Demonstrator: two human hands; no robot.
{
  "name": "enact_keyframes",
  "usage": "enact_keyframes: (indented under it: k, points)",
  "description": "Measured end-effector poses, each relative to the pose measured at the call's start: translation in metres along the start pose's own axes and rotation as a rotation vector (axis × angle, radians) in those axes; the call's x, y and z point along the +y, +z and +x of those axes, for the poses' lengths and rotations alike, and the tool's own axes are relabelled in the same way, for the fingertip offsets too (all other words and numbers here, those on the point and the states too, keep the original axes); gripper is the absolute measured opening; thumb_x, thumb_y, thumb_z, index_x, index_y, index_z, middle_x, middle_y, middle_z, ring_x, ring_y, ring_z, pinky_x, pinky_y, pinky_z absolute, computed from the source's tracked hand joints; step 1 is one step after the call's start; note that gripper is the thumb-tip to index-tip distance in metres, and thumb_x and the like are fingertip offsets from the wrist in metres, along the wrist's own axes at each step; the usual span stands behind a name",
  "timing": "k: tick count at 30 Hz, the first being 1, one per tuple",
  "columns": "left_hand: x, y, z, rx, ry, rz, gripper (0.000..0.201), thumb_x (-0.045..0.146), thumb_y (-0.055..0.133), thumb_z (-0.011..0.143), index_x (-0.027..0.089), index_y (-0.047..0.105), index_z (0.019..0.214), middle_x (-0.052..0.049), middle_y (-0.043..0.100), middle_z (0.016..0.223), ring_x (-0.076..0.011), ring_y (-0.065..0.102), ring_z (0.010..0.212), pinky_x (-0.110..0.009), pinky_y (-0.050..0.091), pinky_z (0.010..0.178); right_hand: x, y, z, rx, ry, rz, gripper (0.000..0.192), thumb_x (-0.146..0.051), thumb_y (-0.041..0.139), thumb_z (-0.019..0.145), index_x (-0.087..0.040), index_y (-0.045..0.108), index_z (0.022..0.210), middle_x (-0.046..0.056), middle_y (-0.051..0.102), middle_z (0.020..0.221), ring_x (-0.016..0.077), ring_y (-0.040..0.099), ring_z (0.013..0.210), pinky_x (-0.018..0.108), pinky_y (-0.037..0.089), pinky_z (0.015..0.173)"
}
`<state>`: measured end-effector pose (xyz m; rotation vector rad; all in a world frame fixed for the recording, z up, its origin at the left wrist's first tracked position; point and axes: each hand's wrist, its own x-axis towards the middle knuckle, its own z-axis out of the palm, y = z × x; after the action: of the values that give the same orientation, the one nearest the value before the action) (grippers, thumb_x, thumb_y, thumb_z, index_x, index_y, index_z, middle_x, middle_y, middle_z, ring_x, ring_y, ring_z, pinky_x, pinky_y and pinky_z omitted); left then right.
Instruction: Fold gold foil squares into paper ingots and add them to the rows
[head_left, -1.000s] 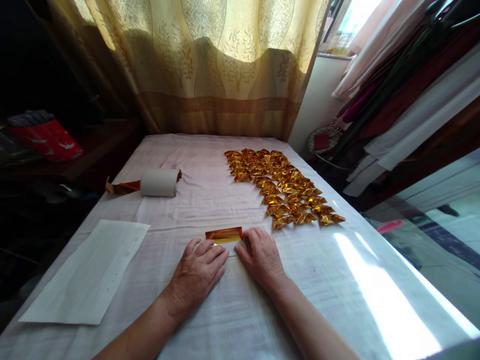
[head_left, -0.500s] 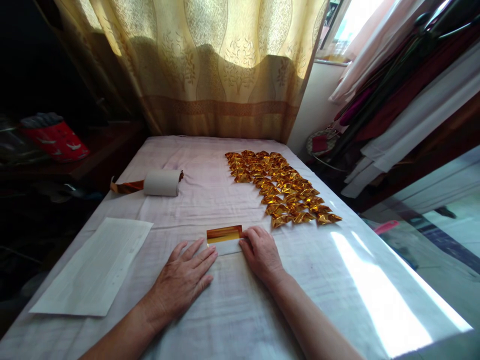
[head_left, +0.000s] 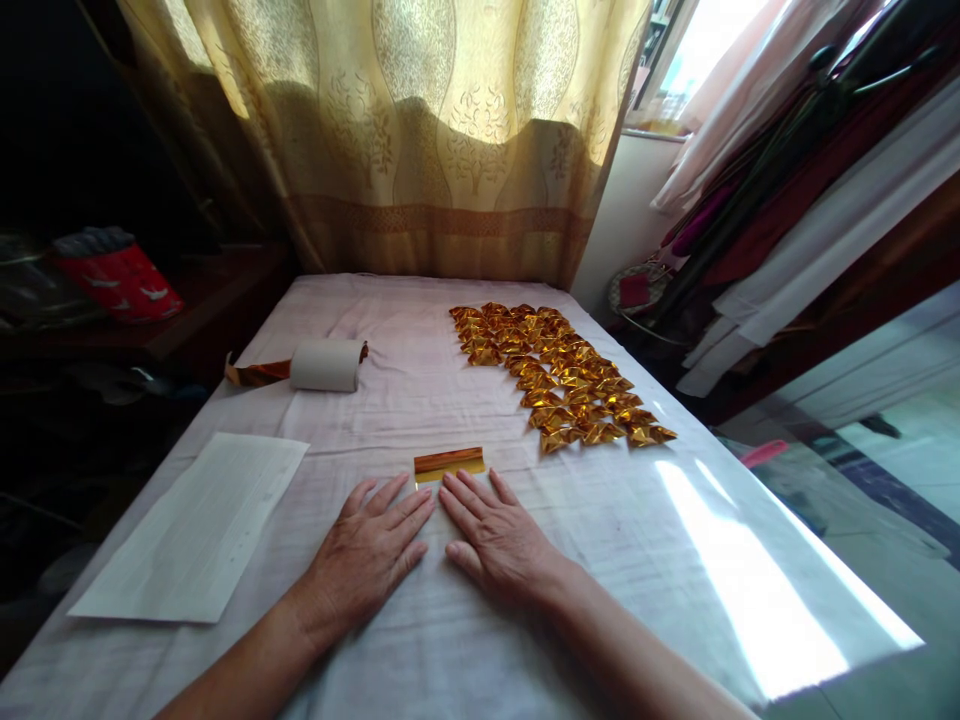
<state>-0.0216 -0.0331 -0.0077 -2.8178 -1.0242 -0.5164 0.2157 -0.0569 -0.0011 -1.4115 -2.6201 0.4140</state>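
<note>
A small rectangle of gold foil paper [head_left: 448, 463] lies flat on the white cloth [head_left: 420, 400] in front of me. My left hand [head_left: 367, 555] rests palm down just below and left of it, fingers spread, fingertips near its lower left corner. My right hand [head_left: 491, 540] lies flat beside it, fingers spread, fingertips touching the paper's lower edge and covering its white part. Neither hand grips anything. Several folded gold paper pieces [head_left: 559, 375] lie in rows to the far right.
A white roll with a gold foil tail [head_left: 325, 365] lies at the far left. A white paper sheet [head_left: 199, 525] sits at the near left. A curtain [head_left: 420, 130] hangs behind; hanging clothes [head_left: 795, 190] stand at the right. A red bag [head_left: 120, 280] is on a dark shelf.
My left hand slid back from the gold paper toward me. My right hand moved from the paper's right edge to lie flat over its lower part, beside my left hand.
</note>
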Motion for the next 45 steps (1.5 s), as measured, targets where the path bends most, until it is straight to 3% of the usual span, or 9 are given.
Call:
enact_keyframes:
  k: [6, 11, 14, 18, 21, 28, 32, 36, 45]
  points:
    - [-0.001, 0.0, 0.001, 0.01, -0.004, -0.021, 0.041, 0.046, 0.039, 0.102, 0.029, 0.062, 0.13, 0.0, 0.067, 0.131, -0.0255, 0.051, 0.128, -0.043, 0.022, 0.108, 0.023, -0.012, -0.02, -0.058, 0.111, -0.028, 0.06, -0.044, 0.043, 0.1, -0.022, 0.031, 0.154, 0.007, 0.025, 0.16, 0.0266, 0.021, 0.15, 0.056, 0.01, 0.122]
    - [0.0, 0.0, 0.002, 0.022, -0.018, -0.035, 0.04, 0.046, 0.039, 0.101, 0.028, 0.063, 0.129, 0.0, 0.068, 0.129, -0.026, 0.052, 0.127, -0.044, 0.023, 0.108, 0.026, -0.015, -0.025, -0.069, 0.136, -0.03, 0.059, -0.04, 0.044, 0.099, -0.018, 0.033, 0.153, 0.008, 0.026, 0.16, 0.0279, 0.021, 0.149, 0.058, 0.013, 0.121]
    - [0.0, 0.0, 0.006, 0.021, -0.046, -0.077, 0.035, 0.039, 0.044, 0.1, 0.029, 0.064, 0.126, -0.002, 0.069, 0.125, -0.025, 0.053, 0.125, -0.045, 0.028, 0.107, 0.028, -0.013, -0.024, 0.048, 0.131, -0.009, 0.053, -0.034, 0.046, 0.098, -0.019, 0.042, 0.149, 0.011, 0.038, 0.155, 0.0277, 0.031, 0.146, 0.058, 0.02, 0.119]
    - [0.0, -0.001, 0.018, 0.046, -0.104, -0.168, 0.025, 0.031, 0.048, 0.098, 0.027, 0.07, 0.109, -0.004, 0.07, 0.119, -0.0229, 0.058, 0.115, -0.044, 0.037, 0.101, 0.035, -0.008, -0.015, 0.318, 0.154, 0.09, 0.047, -0.024, 0.054, 0.09, -0.018, 0.054, 0.137, 0.014, 0.058, 0.139, 0.0255, 0.053, 0.128, 0.048, 0.042, 0.107]
    - [-0.003, 0.002, 0.024, 0.081, -0.162, -0.208, 0.018, 0.03, 0.052, 0.096, 0.023, 0.068, 0.102, -0.006, 0.069, 0.119, -0.0235, 0.059, 0.113, -0.043, 0.041, 0.099, 0.037, -0.005, -0.005, 0.425, 0.194, 0.142, 0.046, -0.023, 0.063, 0.083, -0.019, 0.06, 0.128, 0.013, 0.065, 0.127, 0.0256, 0.06, 0.115, 0.043, 0.048, 0.098]
    - [-0.006, 0.014, 0.021, 0.149, -0.266, -0.169, 0.037, 0.037, 0.056, 0.094, 0.019, 0.055, 0.126, -0.01, 0.067, 0.122, -0.0259, 0.059, 0.114, -0.044, 0.042, 0.099, 0.035, -0.003, 0.003, 0.475, 0.234, 0.171, 0.034, -0.024, 0.07, 0.08, -0.02, 0.066, 0.113, 0.01, 0.068, 0.116, 0.0263, 0.061, 0.109, 0.044, 0.048, 0.095]
    - [-0.005, 0.015, 0.024, 0.149, -0.325, -0.164, 0.036, 0.045, 0.056, 0.093, 0.02, 0.059, 0.119, -0.01, 0.069, 0.119, -0.0268, 0.06, 0.112, -0.044, 0.042, 0.098, 0.034, -0.001, 0.003, 0.51, 0.247, 0.172, 0.033, -0.028, 0.068, 0.084, -0.018, 0.065, 0.116, 0.011, 0.068, 0.115, 0.0263, 0.061, 0.108, 0.043, 0.048, 0.094]
    - [-0.005, 0.011, 0.028, 0.122, -0.352, -0.187, 0.023, 0.04, 0.056, 0.094, 0.023, 0.065, 0.107, -0.007, 0.069, 0.117, -0.0254, 0.06, 0.111, -0.044, 0.042, 0.096, 0.033, 0.0, 0.007, 0.521, 0.265, 0.126, 0.027, -0.028, 0.06, 0.091, -0.019, 0.066, 0.116, 0.011, 0.068, 0.111, 0.0254, 0.061, 0.103, 0.042, 0.048, 0.092]
    - [-0.005, 0.01, 0.026, 0.112, -0.334, -0.236, 0.009, 0.028, 0.065, 0.086, 0.023, 0.061, 0.092, -0.007, 0.068, 0.121, -0.027, 0.057, 0.118, -0.048, 0.04, 0.1, 0.034, 0.006, 0.001, 0.525, 0.232, 0.134, 0.031, -0.025, 0.071, 0.08, -0.02, 0.065, 0.11, 0.011, 0.065, 0.117, 0.0271, 0.058, 0.11, 0.044, 0.046, 0.094]
